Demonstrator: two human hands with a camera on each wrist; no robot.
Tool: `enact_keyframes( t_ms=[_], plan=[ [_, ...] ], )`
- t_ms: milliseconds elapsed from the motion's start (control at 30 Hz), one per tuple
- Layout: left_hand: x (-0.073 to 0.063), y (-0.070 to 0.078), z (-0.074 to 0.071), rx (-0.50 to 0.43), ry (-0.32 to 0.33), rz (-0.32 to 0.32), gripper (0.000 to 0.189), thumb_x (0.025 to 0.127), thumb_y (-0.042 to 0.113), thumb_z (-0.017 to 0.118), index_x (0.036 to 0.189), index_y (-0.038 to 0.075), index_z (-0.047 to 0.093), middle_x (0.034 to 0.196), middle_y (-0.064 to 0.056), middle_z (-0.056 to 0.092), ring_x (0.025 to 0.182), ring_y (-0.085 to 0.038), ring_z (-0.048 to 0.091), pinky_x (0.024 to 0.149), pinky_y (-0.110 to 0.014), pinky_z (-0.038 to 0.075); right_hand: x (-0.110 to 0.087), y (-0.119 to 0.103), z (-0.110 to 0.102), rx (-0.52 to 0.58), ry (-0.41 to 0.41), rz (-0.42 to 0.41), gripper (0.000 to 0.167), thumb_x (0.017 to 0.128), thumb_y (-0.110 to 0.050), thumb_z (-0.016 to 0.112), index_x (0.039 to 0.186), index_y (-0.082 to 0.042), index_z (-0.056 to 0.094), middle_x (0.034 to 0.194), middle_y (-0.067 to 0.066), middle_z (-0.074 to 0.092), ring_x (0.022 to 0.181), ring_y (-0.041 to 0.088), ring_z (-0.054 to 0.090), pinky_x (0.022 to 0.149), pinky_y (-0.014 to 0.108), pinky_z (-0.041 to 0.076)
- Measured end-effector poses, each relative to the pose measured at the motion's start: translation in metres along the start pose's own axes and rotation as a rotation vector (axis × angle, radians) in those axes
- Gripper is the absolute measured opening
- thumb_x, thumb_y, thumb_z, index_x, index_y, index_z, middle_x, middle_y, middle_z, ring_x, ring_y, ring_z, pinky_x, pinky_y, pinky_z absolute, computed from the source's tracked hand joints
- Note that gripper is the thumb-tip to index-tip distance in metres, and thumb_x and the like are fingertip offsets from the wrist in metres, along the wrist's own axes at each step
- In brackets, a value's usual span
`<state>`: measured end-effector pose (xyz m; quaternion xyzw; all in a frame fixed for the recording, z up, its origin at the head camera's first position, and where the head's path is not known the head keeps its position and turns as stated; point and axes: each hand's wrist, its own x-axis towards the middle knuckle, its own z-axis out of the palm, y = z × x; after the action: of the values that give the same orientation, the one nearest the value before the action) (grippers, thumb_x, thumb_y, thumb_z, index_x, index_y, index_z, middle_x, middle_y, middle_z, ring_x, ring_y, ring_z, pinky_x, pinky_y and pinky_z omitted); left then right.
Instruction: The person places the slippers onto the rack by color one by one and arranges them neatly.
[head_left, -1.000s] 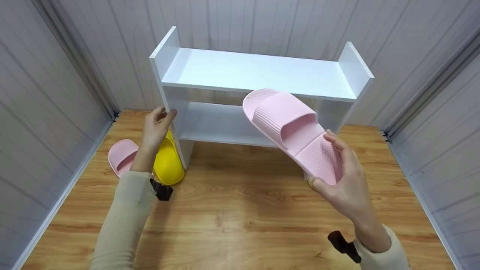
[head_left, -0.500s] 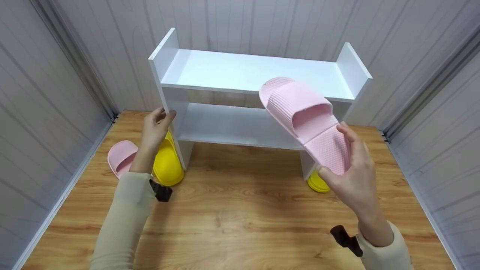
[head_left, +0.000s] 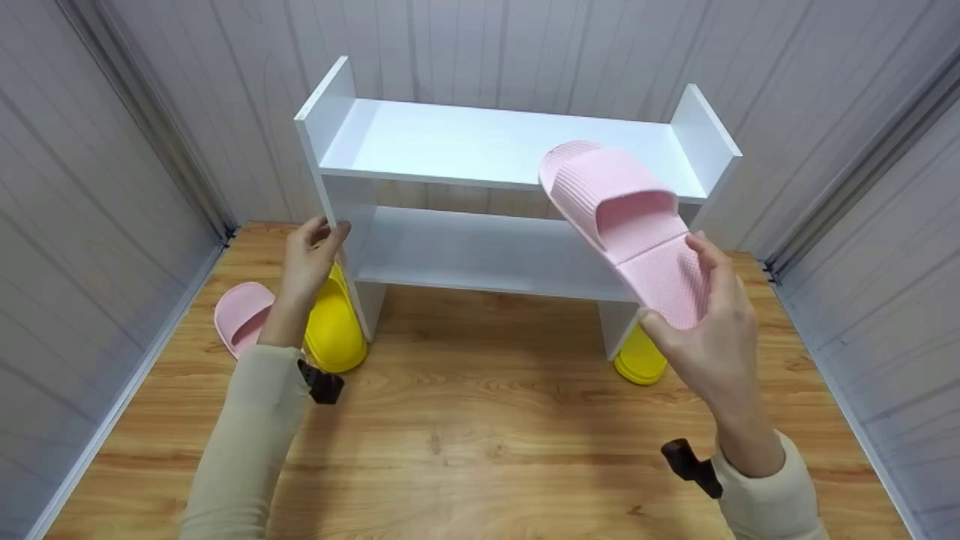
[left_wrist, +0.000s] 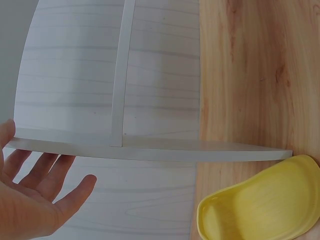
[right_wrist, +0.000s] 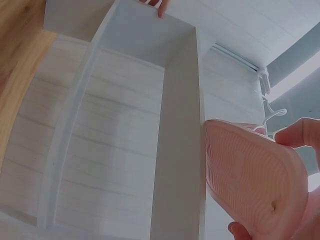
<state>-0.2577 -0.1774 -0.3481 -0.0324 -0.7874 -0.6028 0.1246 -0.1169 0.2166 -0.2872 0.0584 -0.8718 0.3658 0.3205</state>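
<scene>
The right hand [head_left: 712, 337] is grasping the pink slipper [head_left: 630, 221] by its heel, thumb and fingers clasping opposite edges, which probably serves to leave the toe free. The slipper is hovering near the right end of the upper board [head_left: 450, 139] of the white shelf unit [head_left: 480, 255]; whether its toe is touching the board, I cannot tell. The left hand [head_left: 306, 262] is pinching the left panel [head_left: 356, 199] at its front edge, likely steadying the unit. On the floor [head_left: 450, 420], a yellow shoe [head_left: 334, 330] is lying outside that panel.
</scene>
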Motion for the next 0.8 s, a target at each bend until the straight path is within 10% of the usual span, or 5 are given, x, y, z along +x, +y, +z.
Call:
enact_keyframes(
  t_ms=[800],
  plan=[
    [0.001,0.002,0.0,0.004,-0.011,-0.016,0.043,0.091,0.022,0.05,0.126,-0.003,0.045,0.116,-0.018,0.049,0.104,-0.026,0.044,0.091,-0.035,0.035,0.029,-0.003,0.015,0.087,0.174,0.003,0.062,0.067,-0.029,0.073,0.118,-0.005,0.048,0.118,0.005,0.052,0.103,0.015,0.046,0.084,0.032,0.035]
  ],
)
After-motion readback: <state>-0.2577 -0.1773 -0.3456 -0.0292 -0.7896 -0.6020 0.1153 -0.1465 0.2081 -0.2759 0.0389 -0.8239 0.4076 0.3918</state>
